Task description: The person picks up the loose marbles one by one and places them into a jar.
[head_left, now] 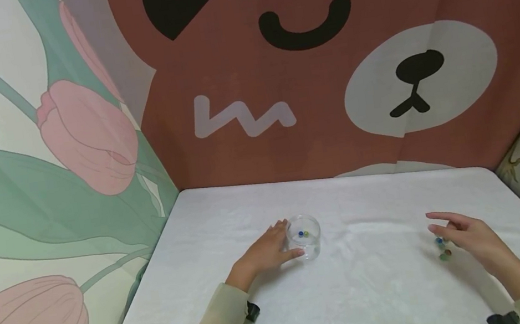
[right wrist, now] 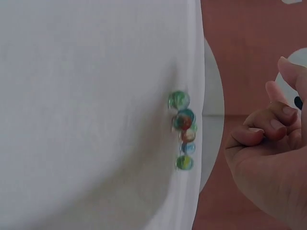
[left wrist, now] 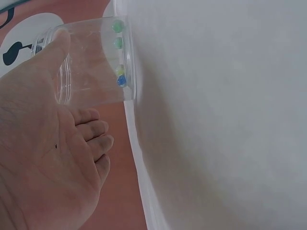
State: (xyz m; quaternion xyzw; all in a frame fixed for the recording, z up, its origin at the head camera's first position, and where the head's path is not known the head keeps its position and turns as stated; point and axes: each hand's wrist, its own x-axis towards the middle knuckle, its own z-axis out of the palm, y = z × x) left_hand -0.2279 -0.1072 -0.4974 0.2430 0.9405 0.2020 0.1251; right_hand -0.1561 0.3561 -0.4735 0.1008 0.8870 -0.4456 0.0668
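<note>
A clear round jar [head_left: 305, 240] stands upright on the white cloth, with several small glass marbles [left wrist: 120, 79] on its bottom, green, yellow and blue among them. My left hand [head_left: 269, 251] holds the jar from its left side, thumb [left wrist: 58, 45] near the rim on the near side and fingertips at the far side. To the right, a cluster of glass marbles [right wrist: 182, 120] in green, blue and reddish tones lies on the cloth. Over this cluster hovers my right hand [head_left: 479, 241], thumb and index finger apart, other fingers bent, with nothing visible between them.
The white cloth [head_left: 379, 284] covers the table. Behind it rises a brown panel [head_left: 328, 146] with a bear face, and a tulip-print panel [head_left: 48, 227] borders the left side. Cloth stretches between the jar and the marble cluster.
</note>
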